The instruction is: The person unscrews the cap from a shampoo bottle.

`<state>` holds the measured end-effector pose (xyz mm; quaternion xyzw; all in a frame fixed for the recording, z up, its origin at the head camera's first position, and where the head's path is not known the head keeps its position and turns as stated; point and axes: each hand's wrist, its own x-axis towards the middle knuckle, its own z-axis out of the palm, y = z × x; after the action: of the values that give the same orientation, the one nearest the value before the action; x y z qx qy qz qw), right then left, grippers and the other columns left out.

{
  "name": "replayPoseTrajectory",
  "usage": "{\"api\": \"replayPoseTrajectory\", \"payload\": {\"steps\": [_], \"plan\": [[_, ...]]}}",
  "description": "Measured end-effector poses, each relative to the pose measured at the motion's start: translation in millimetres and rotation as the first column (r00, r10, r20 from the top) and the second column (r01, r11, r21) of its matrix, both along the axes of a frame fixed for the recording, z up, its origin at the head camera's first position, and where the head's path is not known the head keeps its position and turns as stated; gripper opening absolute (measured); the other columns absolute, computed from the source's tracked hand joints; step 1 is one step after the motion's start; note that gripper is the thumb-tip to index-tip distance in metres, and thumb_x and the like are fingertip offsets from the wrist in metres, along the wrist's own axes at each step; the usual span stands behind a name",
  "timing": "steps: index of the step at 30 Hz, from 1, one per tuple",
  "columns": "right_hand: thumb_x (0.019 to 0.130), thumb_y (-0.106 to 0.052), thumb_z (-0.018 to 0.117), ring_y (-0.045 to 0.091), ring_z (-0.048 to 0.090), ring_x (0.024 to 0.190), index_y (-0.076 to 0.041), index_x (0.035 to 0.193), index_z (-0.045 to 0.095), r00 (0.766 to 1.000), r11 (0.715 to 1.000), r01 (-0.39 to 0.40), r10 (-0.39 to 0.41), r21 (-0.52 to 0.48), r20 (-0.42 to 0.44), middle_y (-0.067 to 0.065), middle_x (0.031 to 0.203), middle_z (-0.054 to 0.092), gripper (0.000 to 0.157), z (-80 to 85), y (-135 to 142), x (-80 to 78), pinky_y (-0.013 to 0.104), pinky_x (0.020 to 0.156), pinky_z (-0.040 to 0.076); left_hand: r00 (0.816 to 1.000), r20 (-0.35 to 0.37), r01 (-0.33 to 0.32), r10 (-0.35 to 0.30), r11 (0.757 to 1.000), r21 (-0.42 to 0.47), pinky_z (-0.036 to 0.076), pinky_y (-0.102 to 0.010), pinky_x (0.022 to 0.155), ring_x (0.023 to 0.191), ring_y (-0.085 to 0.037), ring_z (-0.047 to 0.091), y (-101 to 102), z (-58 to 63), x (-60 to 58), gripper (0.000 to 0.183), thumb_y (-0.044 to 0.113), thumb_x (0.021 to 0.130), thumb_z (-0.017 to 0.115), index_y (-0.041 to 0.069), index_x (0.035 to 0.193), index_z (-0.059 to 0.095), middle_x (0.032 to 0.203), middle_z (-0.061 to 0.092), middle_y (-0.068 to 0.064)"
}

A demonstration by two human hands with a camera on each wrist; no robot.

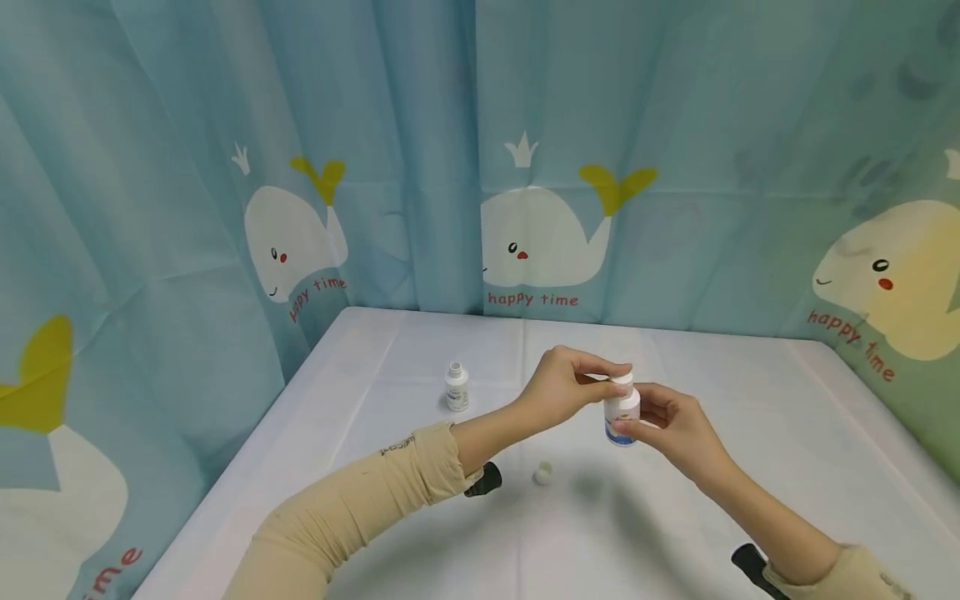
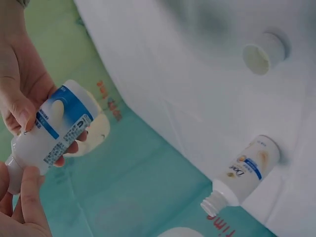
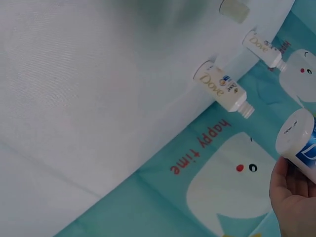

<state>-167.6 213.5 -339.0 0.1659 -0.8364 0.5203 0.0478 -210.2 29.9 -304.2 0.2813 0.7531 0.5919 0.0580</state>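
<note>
Above the table, my right hand [image 1: 675, 429] grips a white bottle [image 1: 621, 410] with a blue band round its lower part. From the other side my left hand [image 1: 561, 387] pinches the white cap [image 1: 622, 381] at its top between thumb and fingers. The bottle stands nearly upright in the head view; the left wrist view shows its label [image 2: 64, 113] and both hands around it. On the table, a loose white cap [image 1: 543, 474] lies below the left forearm. An uncapped Dove bottle [image 1: 456, 388] stands farther back on the left.
The right wrist view shows a second uncapped Dove bottle [image 3: 221, 85] near the first [image 3: 264, 48]; my left arm hides one in the head view. A white cloth covers the table [image 1: 420, 533]. Blue whale-print curtains [image 1: 435, 150] hang closely behind and beside it.
</note>
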Motion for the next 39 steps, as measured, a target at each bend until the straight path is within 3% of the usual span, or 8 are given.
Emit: {"api": "replayPoseTrajectory", "payload": {"steps": [10, 17, 21, 26, 29, 32, 35, 39], "plan": [[0.084, -0.010, 0.071, -0.002, 0.062, 0.089, 0.004, 0.117, 0.060, 0.999, 0.998, -0.034, 0.036, 0.051, -0.033, 0.015, 0.105, 0.066, 0.038, 8.4, -13, 4.1, 0.014, 0.078, 0.053, 1.000, 0.004, 0.028, -0.028, 0.999, 0.045, 0.057, -0.022, 0.074, 0.083, -0.019, 0.072, -21, 1.9, 4.3, 0.030, 0.007, 0.081, 0.072, 0.001, 0.111, 0.069, 0.114, 0.068, -0.012], [0.084, -0.009, 0.070, 0.000, 0.062, 0.088, 0.005, 0.118, 0.058, 0.998, 0.998, -0.063, 0.064, 0.031, -0.023, 0.021, 0.108, 0.064, 0.038, 9.4, -21, -1.5, 0.017, 0.077, 0.054, 1.000, -0.011, 0.014, -0.013, 0.997, 0.075, 0.057, -0.024, 0.077, 0.088, -0.021, 0.071, -32, 0.3, 2.2, 0.031, 0.007, 0.084, 0.070, 0.000, 0.114, 0.067, 0.117, 0.067, -0.014], [0.085, -0.008, 0.069, 0.004, 0.064, 0.085, 0.006, 0.118, 0.059, 0.993, 0.993, -0.115, 0.115, 0.000, -0.009, 0.019, 0.107, 0.065, 0.037, 8.3, -24, -4.7, 0.021, 0.074, 0.056, 0.998, -0.063, 0.022, -0.017, 0.996, 0.082, 0.057, -0.025, 0.077, 0.085, -0.021, 0.071, -40, -3.2, 0.7, 0.031, 0.006, 0.083, 0.070, -0.002, 0.113, 0.067, 0.114, 0.067, -0.016], [0.085, -0.005, 0.068, 0.005, 0.064, 0.085, 0.008, 0.119, 0.059, 0.977, 0.977, -0.212, 0.211, -0.004, -0.043, -0.007, 0.104, 0.067, 0.037, 6.6, -22, -8.0, 0.023, 0.074, 0.056, 0.981, -0.183, 0.074, -0.064, 0.996, 0.050, 0.057, -0.025, 0.075, 0.081, -0.012, 0.069, -50, -6.4, -2.2, 0.029, 0.003, 0.082, 0.071, -0.003, 0.109, 0.067, 0.110, 0.069, -0.017], [0.085, -0.002, 0.066, 0.005, 0.065, 0.088, 0.010, 0.120, 0.057, 0.954, 0.955, -0.295, 0.294, -0.012, -0.061, -0.020, 0.104, 0.064, 0.037, 7.4, -20, -13.3, 0.022, 0.078, 0.056, 0.967, -0.227, 0.127, -0.114, 0.991, 0.044, 0.057, -0.027, 0.078, 0.085, -0.009, 0.066, -56, -5.3, -6.0, 0.030, 0.000, 0.082, 0.070, -0.004, 0.112, 0.066, 0.110, 0.068, -0.019], [0.089, -0.001, 0.061, 0.007, 0.065, 0.092, 0.012, 0.122, 0.053, 0.913, 0.911, -0.408, 0.408, -0.068, -0.015, -0.018, 0.107, 0.065, 0.037, 8.4, -17, -19.6, 0.023, 0.081, 0.055, 0.947, -0.256, 0.210, -0.195, 0.977, 0.032, 0.055, -0.030, 0.085, 0.094, -0.014, 0.065, -59, -2.9, -10.3, 0.034, -0.003, 0.083, 0.067, -0.007, 0.116, 0.062, 0.114, 0.065, -0.022], [0.092, -0.002, 0.056, 0.008, 0.065, 0.095, -0.005, 0.127, 0.056, 0.857, 0.853, -0.502, 0.513, -0.146, 0.046, -0.013, 0.109, 0.067, 0.035, 8.5, -14, -25.4, 0.025, 0.084, 0.055, 0.930, -0.251, 0.287, -0.269, 0.957, 0.039, 0.053, -0.033, 0.092, 0.104, -0.024, 0.065, -61, 0.6, -14.1, 0.036, -0.005, 0.083, 0.065, -0.009, 0.118, 0.059, 0.117, 0.062, -0.025], [0.095, -0.006, 0.053, 0.010, 0.065, 0.102, -0.028, 0.122, 0.058, 0.791, 0.783, -0.585, 0.608, -0.211, 0.064, -0.010, 0.111, 0.068, 0.035, 7.7, -14, -31.7, 0.025, 0.088, 0.053, 0.906, -0.208, 0.390, -0.367, 0.918, 0.079, 0.053, -0.036, 0.093, 0.115, -0.036, 0.058, -61, 4.4, -18.1, 0.037, -0.007, 0.086, 0.061, -0.014, 0.121, 0.055, 0.123, 0.057, -0.029]]}}
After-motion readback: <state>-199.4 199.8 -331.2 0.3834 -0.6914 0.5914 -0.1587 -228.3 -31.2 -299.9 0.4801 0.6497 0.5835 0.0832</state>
